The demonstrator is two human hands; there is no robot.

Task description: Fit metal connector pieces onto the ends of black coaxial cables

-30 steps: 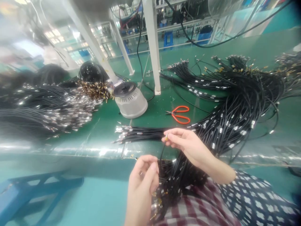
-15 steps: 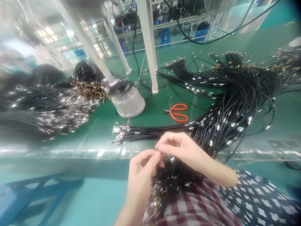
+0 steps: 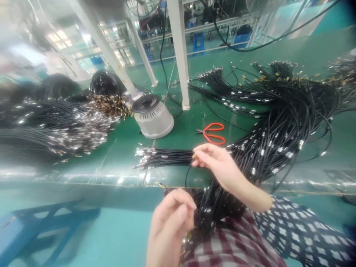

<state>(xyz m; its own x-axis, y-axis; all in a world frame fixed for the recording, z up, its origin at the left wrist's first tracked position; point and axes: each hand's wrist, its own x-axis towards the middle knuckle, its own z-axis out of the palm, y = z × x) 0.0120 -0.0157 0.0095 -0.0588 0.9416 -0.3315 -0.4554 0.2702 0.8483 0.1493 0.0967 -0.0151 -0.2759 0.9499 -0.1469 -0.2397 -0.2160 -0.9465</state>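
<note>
My right hand [image 3: 219, 165] pinches the gold-tipped end of a thin black cable [image 3: 188, 173] above the front edge of the green bench [image 3: 111, 159]. That cable loops down toward my lap. My left hand [image 3: 171, 218] hangs lower, fingers curled together near a bunch of black cables [image 3: 214, 209] lying over my lap; what it holds is hidden. Just beyond my right hand lies a straight bundle of black cables with silver ends [image 3: 164, 155].
Orange-handled scissors [image 3: 213, 133] lie behind the bundle. A grey round device with a black lid [image 3: 152, 116] stands centre-left. Large heaps of black cables spread at the right [image 3: 283, 115] and left [image 3: 52, 126]. White frame posts [image 3: 180, 52] rise from the bench. A blue stool [image 3: 41, 226] sits below.
My hands had met at the cable's end half a second ago; now the right hand has lifted with the gold tip toward the bench and the left hand has dropped back.
</note>
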